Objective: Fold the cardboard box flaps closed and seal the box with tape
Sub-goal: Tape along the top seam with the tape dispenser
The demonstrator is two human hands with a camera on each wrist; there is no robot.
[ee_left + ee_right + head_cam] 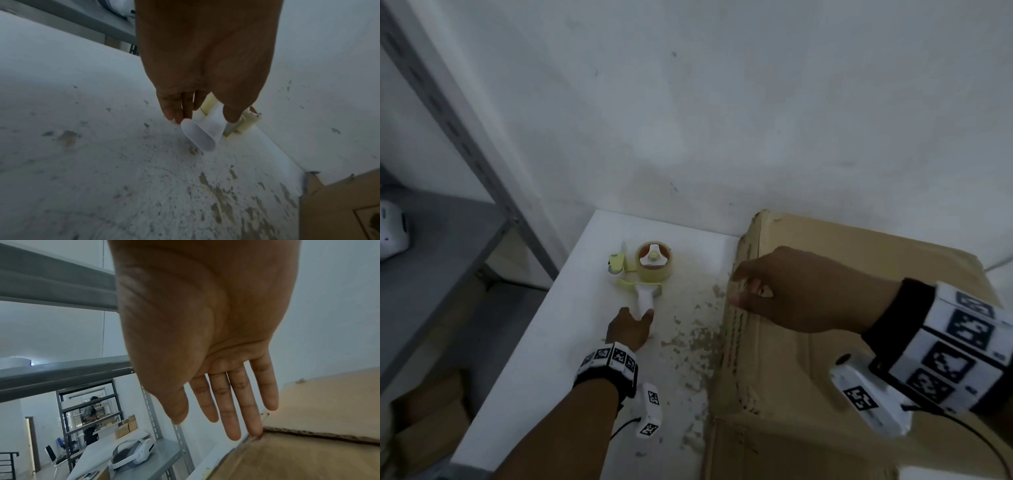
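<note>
The box [842,342] is brown cardboard, dull and a bit rough, with a torn, wavy edge. The table [571,308] is white and smooth, spotted with stuck brown paper bits. The tape holder [643,298] is smooth white and pale yellow plastic. Its tape roll [654,270] looks shiny. The shelf [465,150] is grey painted metal.

My own left hand [205,65] hides most of the white-handled yellow plastic tape dispenser [207,123] in the left wrist view, and the tan cardboard box [842,342] runs off the head view's near-right edge.
</note>
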